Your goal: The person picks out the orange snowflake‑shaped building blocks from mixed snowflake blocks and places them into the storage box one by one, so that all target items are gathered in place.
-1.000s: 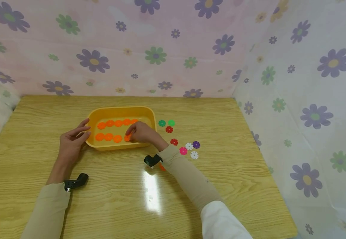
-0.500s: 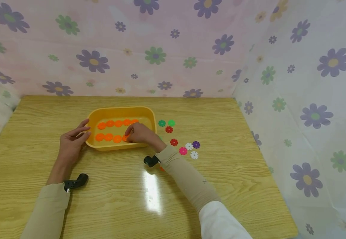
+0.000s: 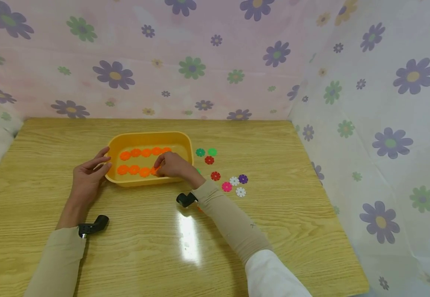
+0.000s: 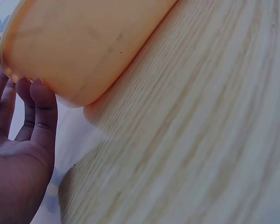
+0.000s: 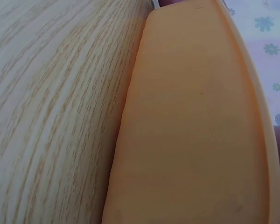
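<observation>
A yellow plastic tray (image 3: 149, 137) holds two rows of orange snowflake discs, a back row (image 3: 146, 152) and a front row (image 3: 134, 170). Over the right end of the front row, my right hand (image 3: 175, 166) pinches an orange snowflake disc (image 3: 153, 170), partly covered by the fingers. My left hand (image 3: 87, 178) rests its fingertips against the tray's left end. In the left wrist view, fingers (image 4: 43, 109) of that hand touch the tray wall (image 4: 93, 51). The tray's outer side (image 5: 191, 116) blocks most of the right wrist view.
Right of the tray lie loose discs: two green (image 3: 200, 152), two red (image 3: 215, 176), two white (image 3: 240, 192), one pink (image 3: 227, 187) and one purple (image 3: 243, 179). Another green disc (image 3: 198, 170) and an orange piece (image 3: 200, 209) show partly beside the right arm. A flowered cloth (image 3: 190, 68) encloses the wooden table (image 3: 144, 247).
My right hand has shifted slightly left with the orange snowflake disc, closer to its neighbour in the front row. The left hand stays at the tray's end.
</observation>
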Tool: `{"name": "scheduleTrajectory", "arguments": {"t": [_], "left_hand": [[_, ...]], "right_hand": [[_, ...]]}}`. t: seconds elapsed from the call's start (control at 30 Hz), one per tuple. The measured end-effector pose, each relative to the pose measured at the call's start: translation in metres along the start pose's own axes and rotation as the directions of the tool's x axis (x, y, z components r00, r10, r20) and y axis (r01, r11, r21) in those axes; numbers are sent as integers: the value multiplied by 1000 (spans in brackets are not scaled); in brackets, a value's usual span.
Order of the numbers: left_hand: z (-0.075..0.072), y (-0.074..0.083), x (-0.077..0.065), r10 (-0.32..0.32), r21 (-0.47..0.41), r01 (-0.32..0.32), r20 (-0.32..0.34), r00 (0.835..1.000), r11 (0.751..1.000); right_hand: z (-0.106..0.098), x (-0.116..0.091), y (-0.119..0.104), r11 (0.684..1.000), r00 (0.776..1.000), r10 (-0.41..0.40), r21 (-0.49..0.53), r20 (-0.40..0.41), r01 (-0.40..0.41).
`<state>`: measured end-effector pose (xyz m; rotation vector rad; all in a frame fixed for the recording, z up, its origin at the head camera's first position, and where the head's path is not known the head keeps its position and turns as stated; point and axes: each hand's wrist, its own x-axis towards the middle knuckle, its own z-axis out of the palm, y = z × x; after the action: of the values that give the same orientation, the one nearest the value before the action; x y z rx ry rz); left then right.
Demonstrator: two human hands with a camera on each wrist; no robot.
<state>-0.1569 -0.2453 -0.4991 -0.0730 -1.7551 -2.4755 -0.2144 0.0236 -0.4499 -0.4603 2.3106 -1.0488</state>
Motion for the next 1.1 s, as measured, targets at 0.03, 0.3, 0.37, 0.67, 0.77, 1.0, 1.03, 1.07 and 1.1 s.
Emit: {"name": "scheduleTrajectory", "arguments": {"t": [0.03,0.3,0.37,0.67,0.77,1.0,1.03,1.07,1.1], "left_hand": [[0,0,0,0,-9,0,1,1000,1000],[0,0,-1,0,-43,0,4,1000,999],[-1,0,0,-5,-36,5,1,1000,999],[0,0,0,12,-27,-12,1,1000,1000],[1,-1,0,6,-29,-6,-2,1000,1000],[2,-1,0,3,6,-3,-17,1000,1000],[2,-1,-1,4,7,-4,-21,1000,1000],[2,-1,-1,7,6,-6,-24,1000,1000],[2,0,0,10,7,-10,-28,1000,1000]], "right_hand": [[0,0,0,1000,1000,-1,3,0,1],[-1,-3,-3,1000,1000,5,0,21,-5],[-1,-4,-4,1000,1000,9,-3,29,-8],[-3,-1,0,999,999,-27,-26,41,28],[-2,1,3,998,998,-56,11,27,56],[1,-1,4,988,982,-156,-27,-104,154],[1,-2,4,982,973,-191,-35,-129,187],[2,-2,3,974,962,-228,-38,-151,225],[2,-2,3,963,948,-268,-28,-170,267]]}}
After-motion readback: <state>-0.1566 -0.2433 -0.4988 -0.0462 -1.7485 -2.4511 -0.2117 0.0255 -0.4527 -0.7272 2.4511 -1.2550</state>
